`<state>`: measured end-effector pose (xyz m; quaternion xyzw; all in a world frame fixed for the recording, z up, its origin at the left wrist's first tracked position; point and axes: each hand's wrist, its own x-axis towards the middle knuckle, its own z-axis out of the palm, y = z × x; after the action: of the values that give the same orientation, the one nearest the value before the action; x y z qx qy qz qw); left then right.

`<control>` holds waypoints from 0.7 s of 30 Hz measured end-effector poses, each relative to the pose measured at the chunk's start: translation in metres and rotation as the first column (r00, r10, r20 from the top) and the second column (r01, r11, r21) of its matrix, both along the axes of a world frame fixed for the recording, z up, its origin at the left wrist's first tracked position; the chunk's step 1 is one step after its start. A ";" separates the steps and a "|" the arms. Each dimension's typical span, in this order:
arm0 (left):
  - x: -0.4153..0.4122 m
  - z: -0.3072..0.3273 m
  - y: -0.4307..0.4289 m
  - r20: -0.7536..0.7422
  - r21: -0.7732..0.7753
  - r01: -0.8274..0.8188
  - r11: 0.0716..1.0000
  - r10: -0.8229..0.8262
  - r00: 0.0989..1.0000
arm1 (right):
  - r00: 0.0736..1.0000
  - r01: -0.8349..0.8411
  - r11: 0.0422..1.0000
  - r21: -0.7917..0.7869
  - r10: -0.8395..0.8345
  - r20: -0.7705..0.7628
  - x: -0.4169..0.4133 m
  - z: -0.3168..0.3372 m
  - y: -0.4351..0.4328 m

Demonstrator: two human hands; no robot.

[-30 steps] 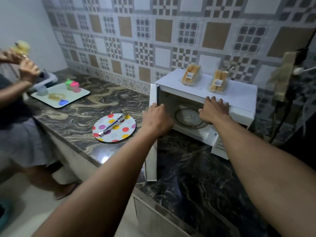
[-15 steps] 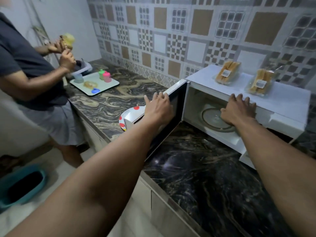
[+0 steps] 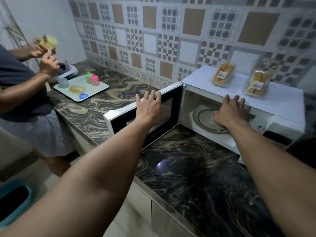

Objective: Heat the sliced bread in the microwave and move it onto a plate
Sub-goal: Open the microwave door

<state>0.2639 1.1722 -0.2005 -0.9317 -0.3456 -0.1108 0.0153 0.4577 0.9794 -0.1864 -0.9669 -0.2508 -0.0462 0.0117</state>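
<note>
Head view, going L to R: teal bin (image 3: 15,200) is sitting on the floor at far left, nothing to do w/ me. Another person (image 3: 22,93) is standing at the far end of the bench (image 3: 188,168), working on a yellowish jar (image 3: 48,42) w/ both hands. Their tray (image 3: 101,86) is lying beside them w/ small green & pink cups (image 3: 95,80) on it. Separate job, I'm guessing.

Next, the microwave door (image 3: 119,123) is hanging wide open, swung out to the left over the bench. I'm resting my left hand (image 3: 149,106) on its top edge, fingers straight & spread, not gripping. Prob I'm just holding it back so it's not drifting shut while I'm loading. Inside, the glass turntable (image 3: 203,117) is lying bare, no bread on it yet.

My right hand (image 3: 232,112) is lying over the top front lip of the microwave (image 3: 282,103), fingers flat & apart on the roof, thumb dropping into the opening, holding nothing. Looks like I'm bracing the box so it's not sliding on the bench.

Sliced bread: left bread pack (image 3: 223,74) & right bread pack (image 3: 258,82), both sealed, are sitting on the microwave roof just beyond my right fingertips, so within easy reach. Task is barely starting, imo: a pack needs opening & slices need going on the turntable. No plate showing from this angle.
</note>
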 end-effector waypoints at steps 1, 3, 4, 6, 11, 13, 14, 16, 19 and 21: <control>0.000 0.000 0.003 -0.008 0.012 0.008 1.000 -0.008 1.000 | 1.000 0.003 1.000 0.003 -0.003 -0.007 0.000 0.000 0.000; 0.002 0.001 0.004 -0.018 0.026 0.037 0.999 -0.037 0.999 | 1.000 0.013 1.000 0.010 -0.013 -0.026 -0.001 -0.001 0.001; 0.003 0.002 0.003 -0.019 0.026 0.056 0.998 -0.056 0.998 | 0.999 0.018 1.000 0.016 -0.017 -0.031 -0.001 -0.002 0.002; 0.006 0.005 0.001 -0.022 0.026 0.092 0.995 -0.092 0.996 | 0.999 0.027 0.999 0.031 -0.026 -0.031 -0.003 -0.004 0.003; 0.019 0.005 0.004 -0.019 0.043 0.156 0.987 -0.155 0.988 | 0.998 0.042 0.998 0.051 -0.040 -0.047 -0.006 -0.001 0.003; 0.025 0.005 0.005 -0.020 0.048 0.188 0.981 -0.187 0.982 | 0.997 0.047 0.997 0.063 -0.043 -0.059 -0.009 0.001 0.002; 0.029 0.006 0.006 -0.014 0.043 0.201 0.979 -0.200 0.980 | 0.997 0.048 0.996 0.071 -0.044 -0.058 -0.011 0.001 0.002; 0.038 0.008 0.007 0.006 0.017 0.223 0.975 -0.224 0.975 | 0.997 0.062 0.993 0.097 -0.058 -0.049 -0.016 0.005 0.000; 0.054 0.014 0.005 0.061 -0.033 0.270 0.962 -0.267 0.962 | 0.995 0.100 0.977 0.187 -0.095 -0.035 -0.022 0.014 -0.006; 0.066 0.020 0.001 0.106 -0.046 0.305 0.951 -0.298 0.948 | 0.993 0.114 0.964 0.240 -0.115 -0.013 -0.022 0.022 -0.011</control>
<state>0.3297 1.1733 -0.1805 -0.9670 -0.2028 -0.1467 -0.0477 0.4355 0.9684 -0.1642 -0.9712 -0.1870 -0.0773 0.1259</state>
